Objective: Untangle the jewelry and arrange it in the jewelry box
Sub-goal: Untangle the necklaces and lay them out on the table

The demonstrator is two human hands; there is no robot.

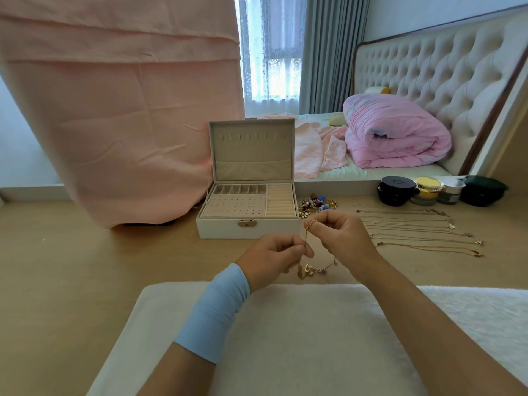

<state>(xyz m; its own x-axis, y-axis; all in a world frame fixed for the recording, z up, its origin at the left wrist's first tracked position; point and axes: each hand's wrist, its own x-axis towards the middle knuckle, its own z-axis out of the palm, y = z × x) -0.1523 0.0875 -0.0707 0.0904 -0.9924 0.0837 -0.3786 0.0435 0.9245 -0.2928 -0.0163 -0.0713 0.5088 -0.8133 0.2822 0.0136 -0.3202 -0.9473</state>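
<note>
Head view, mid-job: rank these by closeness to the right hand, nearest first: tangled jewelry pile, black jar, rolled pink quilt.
1. Tangled jewelry pile, just behind the right hand.
2. Black jar, farther back and to the right.
3. Rolled pink quilt, farthest, up on the bed.

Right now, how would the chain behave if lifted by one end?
Probably floppy: the chain sags in a loop between the left hand and right hand. Likely light, since pinching fingers carry it. Its dangling charms may swing and snag.
</note>
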